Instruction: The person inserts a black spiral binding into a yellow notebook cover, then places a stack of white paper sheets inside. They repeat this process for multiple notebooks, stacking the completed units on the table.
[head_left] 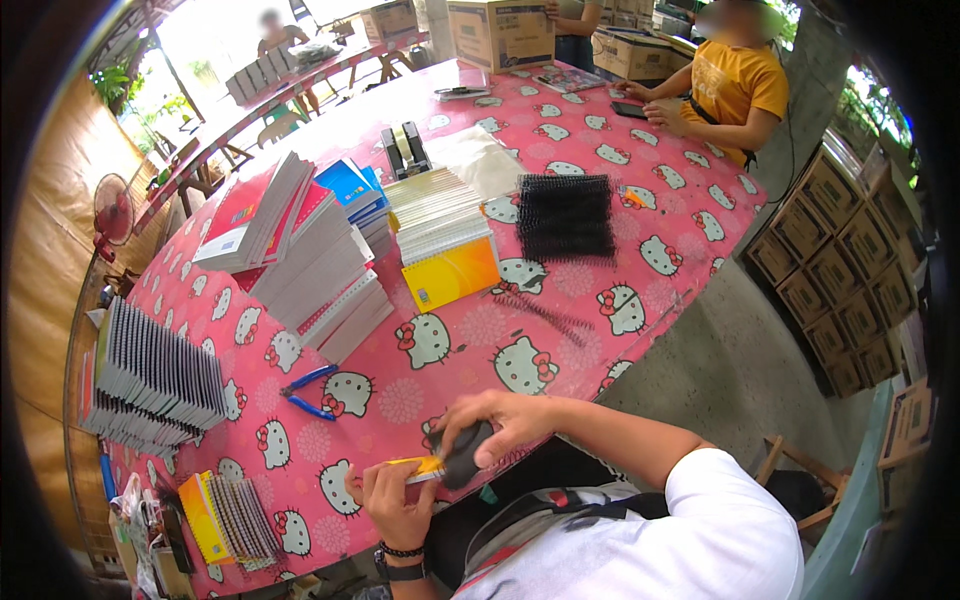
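Observation:
Close to my body at the near table edge, my left hand [396,503] is closed on a small yellow-covered notebook [427,467], its edge pointing toward my right hand. My right hand [497,424] wraps over a dark, rounded black object [466,460] pressed against the notebook's end; its exact kind is hard to make out. Left of my hands lie blue-handled cutting pliers [312,391]. Ahead, a few loose black spiral coils [545,318] rest on the pink patterned tablecloth [440,380].
Farther off stand a dense pile of black coils [566,218], yellow notebooks [452,275], red-covered stacks [265,215] and a tape dispenser [405,150]. Spiral-bound notebooks [160,370] fill the left side. A person in yellow [735,85] sits at the far right; cartons [835,260] line the right.

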